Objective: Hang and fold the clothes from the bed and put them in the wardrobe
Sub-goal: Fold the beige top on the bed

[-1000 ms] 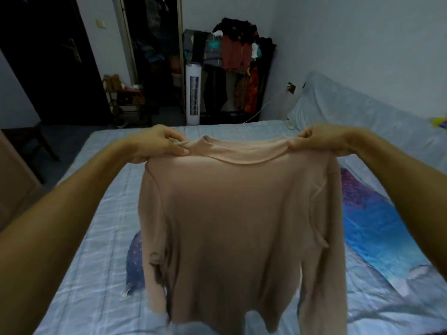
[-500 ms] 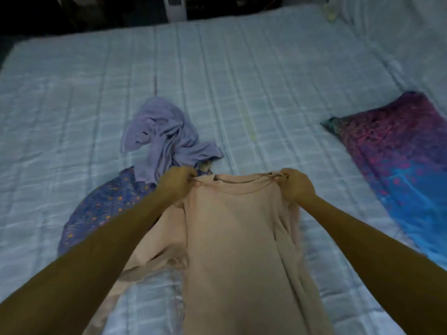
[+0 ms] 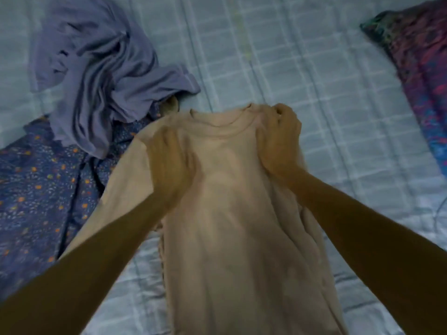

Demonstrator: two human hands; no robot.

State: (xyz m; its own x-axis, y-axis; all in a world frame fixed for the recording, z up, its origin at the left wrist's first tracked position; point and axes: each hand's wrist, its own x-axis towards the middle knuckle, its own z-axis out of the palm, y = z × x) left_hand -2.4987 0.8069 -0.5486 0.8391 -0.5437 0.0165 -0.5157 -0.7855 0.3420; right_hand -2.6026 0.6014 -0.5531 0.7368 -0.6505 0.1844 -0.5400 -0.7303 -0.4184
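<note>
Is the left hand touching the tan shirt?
Touching. The head view shows the left hand lying flat on the tan shirt, just below the collar, with no gap between them.

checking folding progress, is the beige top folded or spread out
Spread, not folded: the beige top lies full length on the bed, collar showing, left hand flat on it, right hand pinching its shoulder.

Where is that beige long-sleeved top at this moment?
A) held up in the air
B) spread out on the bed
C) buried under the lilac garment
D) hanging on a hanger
B: the beige top lies spread on the checked bedcover, with the left hand flat on it and the right hand gripping its shoulder.
</note>
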